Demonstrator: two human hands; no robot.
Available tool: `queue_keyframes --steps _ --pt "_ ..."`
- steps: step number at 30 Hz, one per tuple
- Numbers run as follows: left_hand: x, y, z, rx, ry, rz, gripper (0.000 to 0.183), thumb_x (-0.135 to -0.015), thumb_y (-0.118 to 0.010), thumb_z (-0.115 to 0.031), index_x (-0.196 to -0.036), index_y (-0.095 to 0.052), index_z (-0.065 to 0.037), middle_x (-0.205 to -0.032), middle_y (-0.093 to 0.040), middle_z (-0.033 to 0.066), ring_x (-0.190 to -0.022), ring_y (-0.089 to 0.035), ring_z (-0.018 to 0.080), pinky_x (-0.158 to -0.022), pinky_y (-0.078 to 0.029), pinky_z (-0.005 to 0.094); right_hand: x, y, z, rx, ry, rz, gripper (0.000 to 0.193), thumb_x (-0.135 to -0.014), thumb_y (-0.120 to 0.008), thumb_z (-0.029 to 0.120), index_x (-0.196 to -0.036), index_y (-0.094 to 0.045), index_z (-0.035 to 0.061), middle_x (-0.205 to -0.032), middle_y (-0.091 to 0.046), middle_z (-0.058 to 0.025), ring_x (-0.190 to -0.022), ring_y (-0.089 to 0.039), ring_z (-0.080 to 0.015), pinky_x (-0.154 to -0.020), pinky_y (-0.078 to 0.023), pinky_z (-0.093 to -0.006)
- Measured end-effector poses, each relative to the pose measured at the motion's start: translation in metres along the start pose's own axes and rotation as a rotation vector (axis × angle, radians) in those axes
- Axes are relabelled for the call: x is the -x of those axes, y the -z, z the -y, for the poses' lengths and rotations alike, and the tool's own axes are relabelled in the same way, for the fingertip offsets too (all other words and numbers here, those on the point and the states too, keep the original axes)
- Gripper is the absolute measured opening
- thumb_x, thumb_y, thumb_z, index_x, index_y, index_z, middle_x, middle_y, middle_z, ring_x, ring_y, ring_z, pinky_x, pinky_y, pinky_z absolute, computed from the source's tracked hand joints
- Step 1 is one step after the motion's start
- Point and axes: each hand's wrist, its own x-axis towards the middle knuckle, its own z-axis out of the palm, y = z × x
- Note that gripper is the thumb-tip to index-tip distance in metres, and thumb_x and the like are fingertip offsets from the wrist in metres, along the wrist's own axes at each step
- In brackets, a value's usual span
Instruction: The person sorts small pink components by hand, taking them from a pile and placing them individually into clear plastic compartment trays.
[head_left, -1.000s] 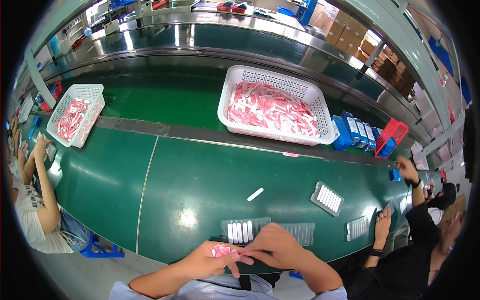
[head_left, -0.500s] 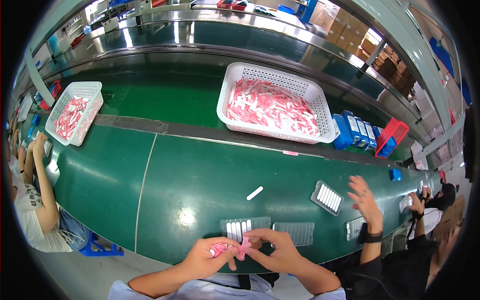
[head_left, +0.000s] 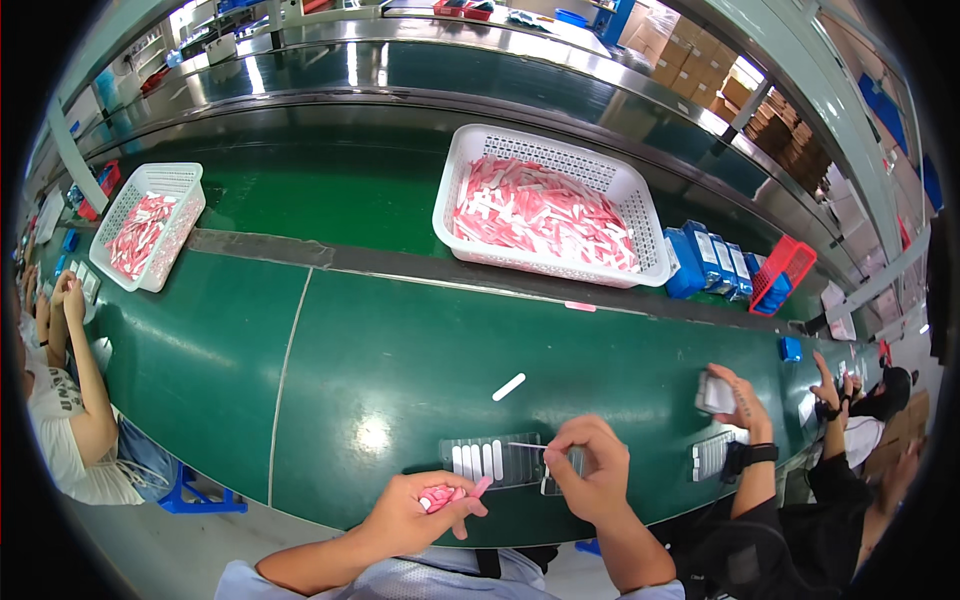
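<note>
My left hand (head_left: pixel 400 515) is closed around several small pink-and-white strips (head_left: pixel 440 497), one pink end sticking out past the fingertips. My right hand (head_left: pixel 592 470) pinches a thin white strip (head_left: pixel 524 445), seen nearly edge-on, above a clear slotted tray (head_left: pixel 518 468). White strips (head_left: pixel 478 461) with rounded ends lie side by side in that tray's left slots. A second clear tray (head_left: pixel 576 459) is mostly hidden beneath my right hand. Beyond the trays, a single white strip (head_left: pixel 509 387) lies loose on the green table.
A large white basket (head_left: pixel 555 262) of pink-and-white strips stands ahead, a smaller one (head_left: pixel 165 262) far left. Blue packs (head_left: pixel 705 262) and a red basket (head_left: pixel 790 268) are at right. A co-worker's hand (head_left: pixel 745 402) holds a tray (head_left: pixel 714 393); another tray (head_left: pixel 711 457) lies nearer.
My right hand has left my left hand and moved up and right over the trays with the thin white strip. The co-worker at right has picked up the filled tray from the table.
</note>
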Motion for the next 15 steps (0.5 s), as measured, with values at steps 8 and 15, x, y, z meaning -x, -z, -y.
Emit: queue_keyframes --steps 8,15 --pt "0.000 0.007 0.005 -0.039 -0.024 -0.047 0.020 -0.099 -0.066 -0.006 -0.116 -0.068 0.005 -0.100 -0.077 0.0100 -0.069 -0.068 0.0089 -0.064 -0.053 0.0224 0.026 -0.004 0.001 0.752 0.356 0.242 0.023 -0.076 -0.080 0.015 -0.098 -0.074 0.0116 -0.128 -0.063 -0.0071 -0.115 -0.059 -0.0289 -0.091 -0.044 -0.0436" --pt "-0.004 0.002 0.006 0.003 -0.010 -0.016 0.021 -0.099 -0.065 -0.007 -0.118 -0.068 0.004 -0.101 -0.077 0.0095 -0.068 -0.067 0.0084 -0.064 -0.053 0.0226 0.015 0.008 0.017 0.735 0.307 0.315 0.032 -0.079 -0.081 0.020 -0.110 -0.075 0.0138 -0.133 -0.060 -0.0100 -0.123 -0.056 -0.0297 -0.096 -0.040 -0.0400"
